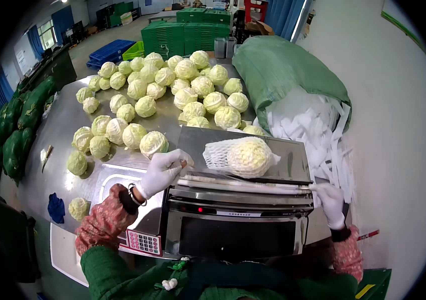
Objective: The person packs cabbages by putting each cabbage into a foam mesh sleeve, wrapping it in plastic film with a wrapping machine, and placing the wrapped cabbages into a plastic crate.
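Observation:
A cabbage in a white foam net [249, 157] lies on its side on the dark top plate of a film wrapping machine [238, 235]. Along the plate's near edge, clear plastic film [233, 185] stretches in a narrow band over the white roller. My left hand [163, 171], in a white glove, is closed in a pinch at the film's left end, left of the netted cabbage. At the band's right end my right hand [330, 200], also gloved, has its fingers closed on the film; part of that grip is hard to see.
Many bare cabbages [145, 106] cover the steel table [55, 150] behind the machine. To the right, a green sack [285, 67] spills white foam nets [308, 125]. A weighing scale [143, 242] stands left of the machine; a knife [47, 156] and blue cloth [56, 208] lie farther left.

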A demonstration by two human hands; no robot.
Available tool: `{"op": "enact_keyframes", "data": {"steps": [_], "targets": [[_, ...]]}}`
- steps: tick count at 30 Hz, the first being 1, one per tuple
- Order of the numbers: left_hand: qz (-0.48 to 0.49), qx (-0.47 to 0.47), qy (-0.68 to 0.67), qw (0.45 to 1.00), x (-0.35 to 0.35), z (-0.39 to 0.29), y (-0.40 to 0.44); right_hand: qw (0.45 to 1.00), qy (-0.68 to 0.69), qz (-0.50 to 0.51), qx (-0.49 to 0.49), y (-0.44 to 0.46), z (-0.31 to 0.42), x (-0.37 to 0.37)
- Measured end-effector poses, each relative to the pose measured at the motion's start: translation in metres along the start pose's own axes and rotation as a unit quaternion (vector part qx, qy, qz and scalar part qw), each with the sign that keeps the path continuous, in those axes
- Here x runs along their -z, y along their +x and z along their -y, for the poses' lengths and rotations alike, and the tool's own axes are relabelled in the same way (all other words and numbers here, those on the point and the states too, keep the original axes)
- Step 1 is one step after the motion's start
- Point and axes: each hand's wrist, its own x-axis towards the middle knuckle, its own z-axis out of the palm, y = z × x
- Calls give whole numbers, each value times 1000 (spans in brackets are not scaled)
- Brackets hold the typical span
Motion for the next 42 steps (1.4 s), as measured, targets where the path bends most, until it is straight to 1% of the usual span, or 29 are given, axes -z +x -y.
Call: {"op": "enact_keyframes", "data": {"steps": [1, 2, 3, 5, 7, 8, 9, 10, 12, 13, 15, 17, 18, 20, 21, 23, 25, 26, 27, 28, 29, 31, 33, 34, 35, 37, 38, 39, 42], "targets": [[-10, -1, -69, 998, 3, -18, 1, 994, 82, 5, -71, -1, 7, 10], [-69, -67, -135, 986, 7, -32, 11, 994, 79, 7, -71, 10, 9, 10], [-124, -130, -200, 963, 10, -38, 28, 973, 218, -77, -28, 26, 13, 9], [-280, -178, -99, 938, 17, -34, 69, 934, 350, -64, 32, 64, -8, 13], [-268, -136, -191, 934, -2, 4, 127, 974, -55, -28, 220, 124, -51, -1], [-197, -84, 71, 974, -1, 63, 144, 934, -246, 0, 259, 139, -54, -13], [-125, -29, 149, 980, -24, 82, 138, 855, -414, 14, 313, 153, -56, -25], [32, 47, 239, 969, -35, 78, 134, 880, -372, 106, 277, 157, -53, -39], [94, -109, 239, 960, -59, 73, 112, 901, -281, 143, 298, 147, -42, -67], [76, -182, 227, 954, -64, 73, 107, 910, -254, 144, 295, 143, -45, -80], [169, -134, 163, 963, -72, 56, 95, 960, 23, 191, 203, 140, -40, -114], [130, -303, 161, 930, -92, 58, 97, 964, 6, 184, 191, 133, -52, -127], [130, -302, 161, 931, -90, 52, 92, 967, -16, 175, 184, 130, -56, -130], [166, -120, 37, 978, -83, 28, 77, 964, 91, 217, 123, 107, -33, -119], [151, -116, 53, 980, -82, 15, 65, 945, 198, 255, 55, 88, -15, -109], [234, -53, 246, 939, -72, -35, 26, 933, 192, 299, 49, 49, 15, -85], [229, -126, 166, 951, -87, -26, -20, 879, 307, 359, -61, -1, 24, -85], [222, -100, 87, 966, -100, -18, -45, 913, 128, 385, 48, -21, 9, -82], [218, -73, 8, 973, -110, -11, -67, 867, 262, 409, -116, -37, 21, -90], [281, 198, -153, 926, -114, -8, -83, 798, 352, 442, -210, -45, 24, -93], [315, 453, -297, 780, -117, -6, -99, 749, 401, 449, -276, -57, 11, -98], [327, 457, -370, 740, -128, 20, -123, 639, 479, 435, -415, -78, -8, -109], [244, 467, -417, 740, -134, 19, -131, 737, 386, 458, -313, -78, -5, -97], [233, 484, -477, 696, -139, 34, -142, 784, 312, 468, -262, -72, 5, -87], [235, 490, -480, 689, -136, 49, -154, 678, 473, 358, -435, -77, -3, -85], [215, 601, -563, 525, -126, 46, -149, 882, 176, 310, -309, -85, -7, -76], [116, 590, -564, 566, -119, 27, -151, 914, 184, 266, -244, -92, -12, -72], [124, 528, -608, 581, -114, 34, -157, 913, 182, 269, -248, -95, -8, -68], [50, 528, -707, 469, -90, 25, -171, 956, 39, 286, 56, -103, 9, -61]]}}
